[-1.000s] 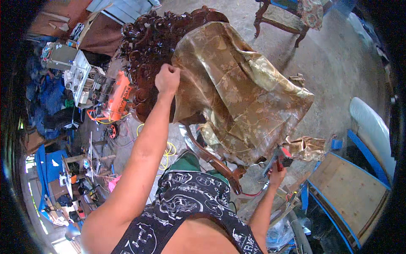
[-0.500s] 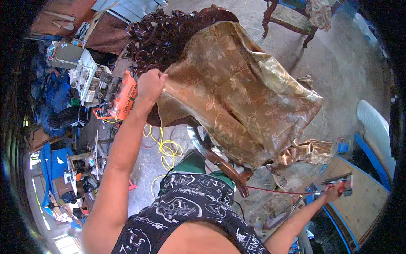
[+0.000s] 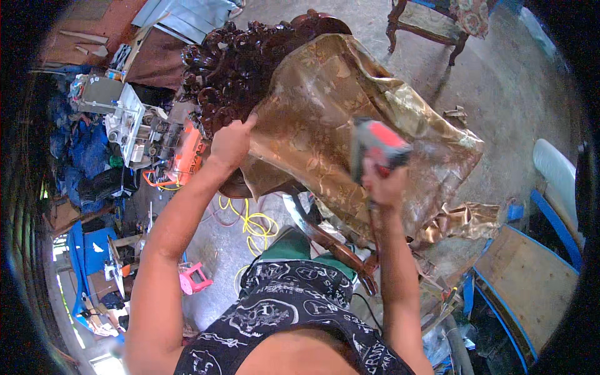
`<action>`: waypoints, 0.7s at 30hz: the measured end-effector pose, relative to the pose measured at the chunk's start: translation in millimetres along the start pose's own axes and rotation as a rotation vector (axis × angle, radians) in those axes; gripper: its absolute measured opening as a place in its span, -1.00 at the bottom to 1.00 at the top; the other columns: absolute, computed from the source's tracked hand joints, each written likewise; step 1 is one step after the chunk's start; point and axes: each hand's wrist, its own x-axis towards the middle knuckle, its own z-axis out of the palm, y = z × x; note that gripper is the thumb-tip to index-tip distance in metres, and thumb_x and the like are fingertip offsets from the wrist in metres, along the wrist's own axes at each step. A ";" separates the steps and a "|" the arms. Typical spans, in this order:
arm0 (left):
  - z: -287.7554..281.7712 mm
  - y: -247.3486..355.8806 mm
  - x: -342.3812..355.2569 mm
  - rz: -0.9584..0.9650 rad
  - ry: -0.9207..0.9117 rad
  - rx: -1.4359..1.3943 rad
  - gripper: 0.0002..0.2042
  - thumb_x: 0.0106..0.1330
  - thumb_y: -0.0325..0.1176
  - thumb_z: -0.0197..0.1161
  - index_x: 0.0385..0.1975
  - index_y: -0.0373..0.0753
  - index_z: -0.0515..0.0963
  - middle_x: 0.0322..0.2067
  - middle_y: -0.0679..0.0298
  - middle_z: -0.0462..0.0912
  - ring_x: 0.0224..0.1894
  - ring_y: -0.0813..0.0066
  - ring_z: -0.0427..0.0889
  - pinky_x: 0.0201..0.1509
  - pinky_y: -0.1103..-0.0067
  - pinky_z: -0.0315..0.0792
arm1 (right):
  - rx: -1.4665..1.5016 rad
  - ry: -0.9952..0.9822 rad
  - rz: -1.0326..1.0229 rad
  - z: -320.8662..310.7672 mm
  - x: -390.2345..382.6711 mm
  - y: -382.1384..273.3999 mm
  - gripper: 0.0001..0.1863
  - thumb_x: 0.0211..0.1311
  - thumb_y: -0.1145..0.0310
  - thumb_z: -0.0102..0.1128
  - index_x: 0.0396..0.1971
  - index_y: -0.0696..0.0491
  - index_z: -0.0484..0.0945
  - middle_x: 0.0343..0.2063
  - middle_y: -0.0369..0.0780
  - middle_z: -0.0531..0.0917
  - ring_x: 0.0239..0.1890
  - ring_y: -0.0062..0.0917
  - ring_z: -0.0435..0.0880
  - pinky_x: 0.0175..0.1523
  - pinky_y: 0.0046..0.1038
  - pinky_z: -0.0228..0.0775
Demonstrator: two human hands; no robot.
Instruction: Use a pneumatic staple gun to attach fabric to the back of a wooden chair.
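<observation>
Since the earlier frame, the right hand (image 3: 385, 186) has swung in from above the board (image 3: 522, 259), carrying the red and grey tool (image 3: 382, 144) over the fabric (image 3: 306, 115); the left hand (image 3: 230, 145) has shifted only slightly at the fabric's left edge.

The right hand is clamped on the tool, probably a staple gun, which is blurred. The left hand is curled with a fingertip against the fabric; whether it pinches the edge cannot be told.

The gold patterned fabric lies draped over the chair (image 3: 234, 78), its carved dark wood bare at upper left. The covering seems placed but only partly secured at best: the right side is rumpled and the lower left edge hangs loose. No fastenings can be made out, so smoothing and fixing the edges appear to remain.

Large dark lettering marks the orange compressor (image 3: 187, 156); white lettering and emblems cover the black top (image 3: 269, 306).
</observation>
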 end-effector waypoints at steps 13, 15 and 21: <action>-13.2 6.3 12.6 0.088 -0.262 0.145 -0.54 0.25 -0.44 0.08 0.18 -0.41 0.35 -0.36 0.06 0.62 -0.35 0.19 0.72 -0.36 0.40 0.63 | 0.136 -0.421 0.170 157.1 17.0 -23.3 -0.60 0.07 0.06 0.40 -0.34 0.14 0.64 -0.62 -0.18 0.64 -0.57 -0.55 0.56 -0.40 -0.41 0.39; -11.7 0.9 13.1 0.125 -0.215 0.158 -0.47 0.25 -0.46 0.07 0.27 -0.33 0.27 -0.38 0.04 0.62 -0.39 0.18 0.70 -0.39 0.38 0.61 | 0.075 -0.406 0.204 163.6 18.7 -21.1 -0.59 0.09 0.04 0.38 -0.37 0.14 0.63 -0.62 -0.17 0.64 -0.58 -0.50 0.57 -0.40 -0.40 0.39; -16.6 -6.4 4.7 0.194 -0.186 0.115 -0.45 0.20 -0.50 0.12 0.26 -0.30 0.29 -0.40 0.12 0.60 -0.40 0.24 0.70 -0.42 0.42 0.60 | -0.114 -0.335 0.188 149.9 28.1 -27.0 -0.56 0.10 0.04 0.38 -0.25 0.13 0.61 -0.56 -0.10 0.66 -0.54 -0.44 0.63 -0.33 -0.37 0.44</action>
